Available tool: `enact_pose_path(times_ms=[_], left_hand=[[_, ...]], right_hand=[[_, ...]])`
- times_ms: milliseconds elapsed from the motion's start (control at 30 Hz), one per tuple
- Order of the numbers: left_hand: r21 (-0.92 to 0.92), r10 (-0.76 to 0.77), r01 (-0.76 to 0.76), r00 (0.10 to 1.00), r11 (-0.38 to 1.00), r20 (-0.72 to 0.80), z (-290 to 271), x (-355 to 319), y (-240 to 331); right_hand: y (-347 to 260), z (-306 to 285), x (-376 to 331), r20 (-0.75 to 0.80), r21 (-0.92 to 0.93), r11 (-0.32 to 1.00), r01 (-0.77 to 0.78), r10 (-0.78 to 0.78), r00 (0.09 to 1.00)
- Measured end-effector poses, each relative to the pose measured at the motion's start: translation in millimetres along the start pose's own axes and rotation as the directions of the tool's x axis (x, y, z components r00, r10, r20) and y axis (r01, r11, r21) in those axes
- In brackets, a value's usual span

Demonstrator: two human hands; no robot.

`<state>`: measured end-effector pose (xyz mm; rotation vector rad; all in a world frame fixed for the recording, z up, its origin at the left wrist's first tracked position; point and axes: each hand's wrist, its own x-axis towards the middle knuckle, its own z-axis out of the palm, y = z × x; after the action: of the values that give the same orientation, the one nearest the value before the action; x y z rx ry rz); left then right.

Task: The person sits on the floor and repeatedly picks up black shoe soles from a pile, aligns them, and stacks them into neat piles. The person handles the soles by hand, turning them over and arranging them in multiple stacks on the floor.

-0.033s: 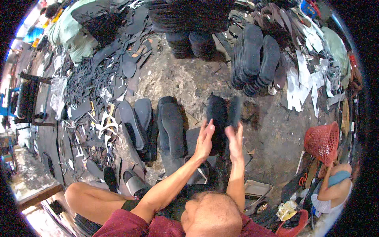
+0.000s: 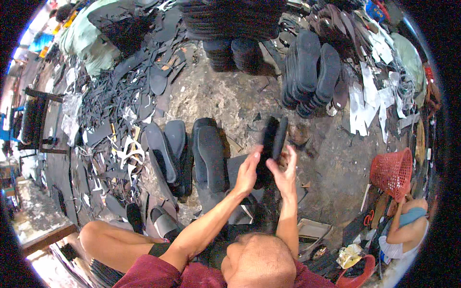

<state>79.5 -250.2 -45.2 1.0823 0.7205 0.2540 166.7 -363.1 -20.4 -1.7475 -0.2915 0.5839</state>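
Observation:
Two dark shoe soles (image 2: pixel 278 139), standing on edge side by side and partly blurred, are between my hands above the floor. My left hand (image 2: pixel 247 172) lies along the left side of their near end, its fingers stretched out and flat. On the right side, my right hand (image 2: pixel 285 173) has its thumb and fingers apart, the thumb close to the near end of the right-hand sole. I cannot tell whether the fingertips press on it. Left of my hands, black soles (image 2: pixel 210 153) lie stacked on the floor, with more soles (image 2: pixel 162 151) beside them.
Tall stacks of black soles (image 2: pixel 307 62) stand at the far right, with a large dark pile (image 2: pixel 230 19) at the back. Black scraps (image 2: pixel 115 91) cover the left floor. A red basket (image 2: pixel 391 173) is on the right, near another person (image 2: pixel 406 233).
The two soles have come closer together, the left one shifting right and tilting onto edge. My right hand's thumb has spread from its fingers.

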Motion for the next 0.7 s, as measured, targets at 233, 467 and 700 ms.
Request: enact_pose_path(times_ms=[233, 467, 700], left_hand=[[0.324, 0.02, 0.004, 0.997, 0.946, -0.072, -3, 6, 8], [-0.075, -0.21, 0.203, 0.972, 0.976, -0.109, -13, -4, -12], [0.909, 0.61, 0.048, 0.726, 0.415, -0.317, -48, -9, 16]], right_hand=[[58, 6, 13, -0.252, 0.083, 0.984, -0.158, 0.174, 0.952], [32, 8, 1, -0.054, 0.385, 0.846, -0.368, 0.419, 0.907], [-11, 8, 11, -0.296, -0.001, 0.984, 0.176, -0.168, 0.94]])
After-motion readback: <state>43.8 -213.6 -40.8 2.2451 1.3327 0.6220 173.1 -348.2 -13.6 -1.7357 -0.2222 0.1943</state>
